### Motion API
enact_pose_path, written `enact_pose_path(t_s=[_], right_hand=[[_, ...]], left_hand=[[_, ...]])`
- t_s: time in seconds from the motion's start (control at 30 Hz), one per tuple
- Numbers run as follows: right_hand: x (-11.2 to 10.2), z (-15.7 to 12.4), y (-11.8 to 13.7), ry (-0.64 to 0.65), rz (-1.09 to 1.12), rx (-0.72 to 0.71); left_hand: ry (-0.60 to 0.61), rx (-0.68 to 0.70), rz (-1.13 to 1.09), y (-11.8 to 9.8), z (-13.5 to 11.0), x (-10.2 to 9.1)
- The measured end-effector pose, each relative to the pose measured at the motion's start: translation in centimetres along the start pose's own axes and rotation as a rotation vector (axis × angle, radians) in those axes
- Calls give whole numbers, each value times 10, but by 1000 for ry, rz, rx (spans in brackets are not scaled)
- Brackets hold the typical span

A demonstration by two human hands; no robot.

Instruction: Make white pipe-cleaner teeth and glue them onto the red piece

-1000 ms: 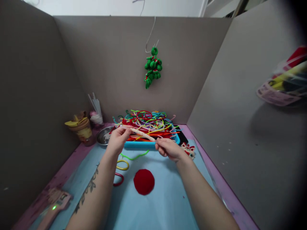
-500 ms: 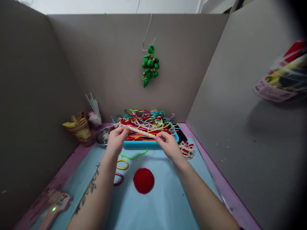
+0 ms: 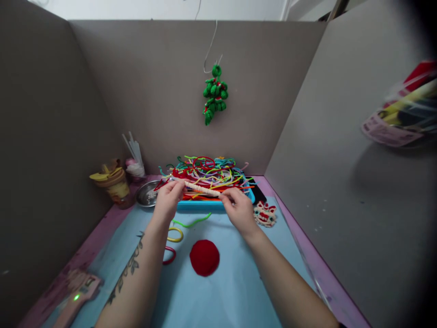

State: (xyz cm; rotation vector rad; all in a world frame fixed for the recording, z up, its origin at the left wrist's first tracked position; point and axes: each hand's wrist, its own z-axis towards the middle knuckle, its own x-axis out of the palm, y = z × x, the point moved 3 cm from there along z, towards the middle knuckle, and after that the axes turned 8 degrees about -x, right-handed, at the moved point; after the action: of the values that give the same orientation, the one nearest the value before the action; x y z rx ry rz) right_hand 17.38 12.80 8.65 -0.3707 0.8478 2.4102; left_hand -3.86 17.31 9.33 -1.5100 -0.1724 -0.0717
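Note:
A cream, ridged strip that looks like coiled pipe cleaner (image 3: 203,189) is stretched between my hands, above the front of the tray. My left hand (image 3: 170,195) pinches its left end. At the other end, my right hand (image 3: 238,207) has thumb and fingers closed on it, slightly lower. Below lies a round, fuzzy red disc (image 3: 205,258) on the blue mat (image 3: 218,300). A bright green pipe cleaner (image 3: 193,223) rests between the disc and the tray. Yellow (image 3: 175,235) and red loops (image 3: 170,256), like scissor handles, are partly hidden by my left forearm.
A blue tray (image 3: 201,206) heaped with coloured pipe cleaners stands at the back. Around it are a metal dish (image 3: 146,195), a pot (image 3: 116,187), a cream-and-red piece (image 3: 265,214) and a dark flat object. A pink glue gun (image 3: 80,296) lies front left. Grey panels enclose the table.
The view has shifted very slightly. Both hands keep their grip on the cream strip, and its place over the tray is almost the same.

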Motion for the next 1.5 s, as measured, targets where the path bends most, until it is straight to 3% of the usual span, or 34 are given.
enact_pose_path(t_s=[0.13, 0.3, 0.53, 0.63, 0.73, 0.8, 0.87, 0.93, 1.3, 1.5], right_hand=[[-1, -3, 1, -77, -74, -162], [-3, -7, 1, -156, -283, -383], [-6, -11, -1, -220, -344, -509], [-1, -9, -3, -174, -199, -404], [10, -6, -10, -87, 38, -84], [20, -7, -14, 40, 144, 103], [29, -7, -15, 186, 176, 191], [33, -8, -15, 233, 163, 209], [23, -3, -17, 151, 136, 143], [17, -5, -15, 106, 55, 1]], left_hand=[[50, -97, -140, -1, -1, 6], [75, -167, -150, -4, -4, 6], [8, -244, -44, 5, -1, 4], [10, -229, -95, 5, 1, 4], [-12, -134, -148, 0, 4, 0], [-23, -78, -138, -4, 5, -3], [-44, -36, -103, -6, 6, -6], [-52, -6, -34, -8, 7, -8], [10, -82, 84, -1, 8, -8], [-5, -154, 122, 3, 8, -12]])
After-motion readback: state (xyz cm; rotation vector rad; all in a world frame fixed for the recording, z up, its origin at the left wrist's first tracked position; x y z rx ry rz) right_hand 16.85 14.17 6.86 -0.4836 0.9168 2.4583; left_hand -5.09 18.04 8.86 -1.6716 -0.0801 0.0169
